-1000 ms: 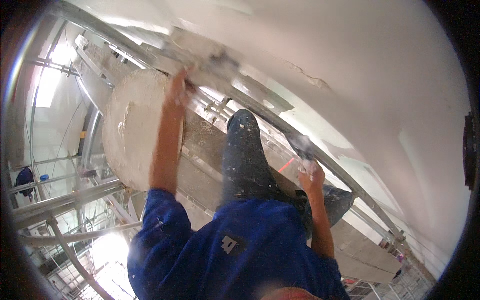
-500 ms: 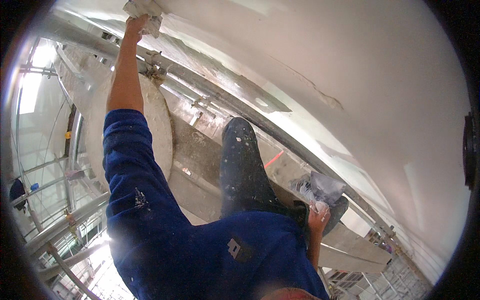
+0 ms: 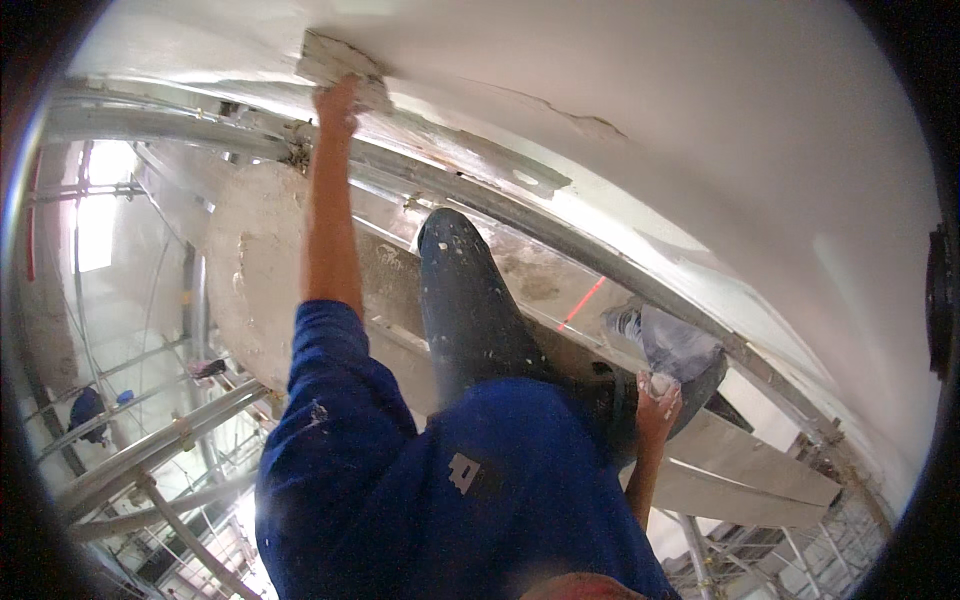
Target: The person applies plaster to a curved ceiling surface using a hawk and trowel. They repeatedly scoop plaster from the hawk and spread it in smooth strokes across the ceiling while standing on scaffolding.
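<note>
Fingers of the left hand clamp a plastering trowel flat against the white wall; the right hand, fingers closed on white plaster, rests near the knee.

Scaffold plank, foot on it

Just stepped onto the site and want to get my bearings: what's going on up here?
A person in a blue work shirt stands on scaffolding close to a white plastered wall. The left hand is stretched up and presses a flat plastering trowel against the wall, with a patch of wet grey plaster around it. The right hand is held low by the knee, closed around something pale that is too small to make out. Paint-spattered dark trousers and scaffold tubes show below.
</note>
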Demonstrator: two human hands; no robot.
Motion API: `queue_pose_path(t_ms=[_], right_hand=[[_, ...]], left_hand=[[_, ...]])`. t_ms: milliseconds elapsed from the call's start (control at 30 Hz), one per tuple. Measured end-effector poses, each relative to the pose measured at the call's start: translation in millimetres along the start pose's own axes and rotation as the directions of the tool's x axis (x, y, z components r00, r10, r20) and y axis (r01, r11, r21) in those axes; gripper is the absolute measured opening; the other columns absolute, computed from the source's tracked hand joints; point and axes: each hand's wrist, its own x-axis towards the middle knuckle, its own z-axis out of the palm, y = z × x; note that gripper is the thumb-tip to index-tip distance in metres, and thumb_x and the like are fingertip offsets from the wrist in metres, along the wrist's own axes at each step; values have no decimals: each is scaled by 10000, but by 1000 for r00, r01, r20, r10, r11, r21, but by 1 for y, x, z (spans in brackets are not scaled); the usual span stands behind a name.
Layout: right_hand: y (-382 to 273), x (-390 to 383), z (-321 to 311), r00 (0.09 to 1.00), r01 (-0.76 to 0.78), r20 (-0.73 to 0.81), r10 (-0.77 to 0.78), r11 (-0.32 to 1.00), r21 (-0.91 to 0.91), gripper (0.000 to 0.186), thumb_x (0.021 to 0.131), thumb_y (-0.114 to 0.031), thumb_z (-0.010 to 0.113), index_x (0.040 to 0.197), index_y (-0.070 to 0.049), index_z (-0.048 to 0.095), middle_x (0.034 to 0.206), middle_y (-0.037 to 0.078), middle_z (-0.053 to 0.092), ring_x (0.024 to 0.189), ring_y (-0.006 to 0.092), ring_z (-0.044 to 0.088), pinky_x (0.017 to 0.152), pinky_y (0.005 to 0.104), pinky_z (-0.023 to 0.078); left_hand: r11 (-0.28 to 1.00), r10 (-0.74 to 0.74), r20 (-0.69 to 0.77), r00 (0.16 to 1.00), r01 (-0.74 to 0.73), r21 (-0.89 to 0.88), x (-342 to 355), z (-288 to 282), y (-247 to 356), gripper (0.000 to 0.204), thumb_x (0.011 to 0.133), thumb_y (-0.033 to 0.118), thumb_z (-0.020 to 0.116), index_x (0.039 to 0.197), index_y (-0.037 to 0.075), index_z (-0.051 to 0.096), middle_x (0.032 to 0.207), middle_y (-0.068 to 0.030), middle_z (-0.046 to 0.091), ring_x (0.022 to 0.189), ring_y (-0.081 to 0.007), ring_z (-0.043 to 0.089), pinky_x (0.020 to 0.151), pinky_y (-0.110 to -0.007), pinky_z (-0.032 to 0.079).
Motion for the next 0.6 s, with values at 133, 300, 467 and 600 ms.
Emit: queue_pose_path(t_ms=[133, 300, 467, 600], right_hand=[[14, -11, 10, 896, -404, 357, 264, 817, 410, 355, 826, -215, 423, 1178, -256, 433, 1230, 158, 339, 1062, 299, 387, 834, 402, 375], [4, -72, 71, 836, -548, 316, 448, 672, 498, 351, 818, -241, 447, 1157, -329, 438, 1180, 235, 343, 1059, 306, 391, 828, 405, 375], [25, -94, 59, 723, -687, 501, 476, 567, 453, 391, 799, -223, 470, 1161, -363, 420, 1184, 207, 327, 1082, 331, 372, 812, 408, 395], [31, -133, 70, 682, -728, 517, 518, 550, 409, 401, 800, -237, 460, 1173, -367, 398, 1166, 187, 360, 1091, 326, 369, 835, 425, 374]], left_hand=[[999, -33, -110, 993, 32, -5, -103, 99, -5, 331, 656, 79, 620, 962, 17, 508, 864, -71, 551, 759, -203, 538, 631, -329, 452], [995, 94, 9, 996, -93, -35, -244, 228, -13, 349, 662, 45, 589, 983, -18, 468, 864, -90, 544, 761, -178, 501, 627, -315, 417], [999, 33, 36, 999, -33, -5, -353, 325, -2, 419, 678, 50, 556, 1056, -34, 396, 1034, -156, 449, 861, -223, 476, 714, -354, 402], [940, 179, 12, 984, -175, 292, -421, 386, -8, 446, 684, 91, 529, 1067, -78, 376, 1189, -300, 302, 1038, -418, 395, 890, -415, 335]])
